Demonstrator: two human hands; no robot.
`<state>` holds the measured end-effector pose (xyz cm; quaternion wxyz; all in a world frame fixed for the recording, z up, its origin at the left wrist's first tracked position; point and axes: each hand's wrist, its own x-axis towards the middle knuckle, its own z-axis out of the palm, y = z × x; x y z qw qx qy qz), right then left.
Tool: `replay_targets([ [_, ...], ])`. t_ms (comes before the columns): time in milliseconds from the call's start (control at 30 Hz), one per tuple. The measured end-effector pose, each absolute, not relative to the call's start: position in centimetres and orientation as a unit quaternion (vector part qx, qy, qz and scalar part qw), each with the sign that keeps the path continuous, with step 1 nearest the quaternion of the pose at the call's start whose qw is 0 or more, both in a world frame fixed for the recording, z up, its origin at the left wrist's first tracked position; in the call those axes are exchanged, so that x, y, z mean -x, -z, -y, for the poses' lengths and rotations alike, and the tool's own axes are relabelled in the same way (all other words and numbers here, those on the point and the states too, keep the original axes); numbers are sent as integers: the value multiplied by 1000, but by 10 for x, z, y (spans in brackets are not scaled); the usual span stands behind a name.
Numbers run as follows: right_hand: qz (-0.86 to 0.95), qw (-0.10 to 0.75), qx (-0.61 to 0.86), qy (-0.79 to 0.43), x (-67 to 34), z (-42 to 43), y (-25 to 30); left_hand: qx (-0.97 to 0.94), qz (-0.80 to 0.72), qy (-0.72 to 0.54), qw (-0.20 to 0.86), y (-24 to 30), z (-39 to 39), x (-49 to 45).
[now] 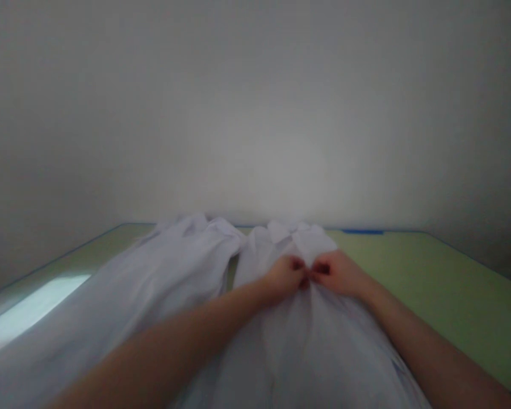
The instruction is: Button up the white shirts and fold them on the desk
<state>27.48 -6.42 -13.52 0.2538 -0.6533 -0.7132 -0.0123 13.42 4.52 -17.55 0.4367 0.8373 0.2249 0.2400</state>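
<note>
Pinching white cloth (319,341), left hand (286,276) and right hand (337,272) tightly curled, apparently touching

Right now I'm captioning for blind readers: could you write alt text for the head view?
A person's left grip and right grip meet, seemingly pinching white cloth that spreads across a green table. A grey wall stands behind; the picture is dim and blurred.

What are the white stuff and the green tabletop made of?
The white stuff looks like matte fabric because it creases and drapes softly; which fibre, I can't tell. The green tabletop might be slightly shiny plastic: it's flat, and the bright patch looks like a reflection.
</note>
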Motion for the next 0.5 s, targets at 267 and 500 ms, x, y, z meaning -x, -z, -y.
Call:
replay_targets([
  [267,691,261,673,33,-270,63,136,-862,-221,-247,384,171,-45,-135],
  [500,678,272,679,75,-264,62,136,-878,-207,-243,355,164,-43,-134],
])
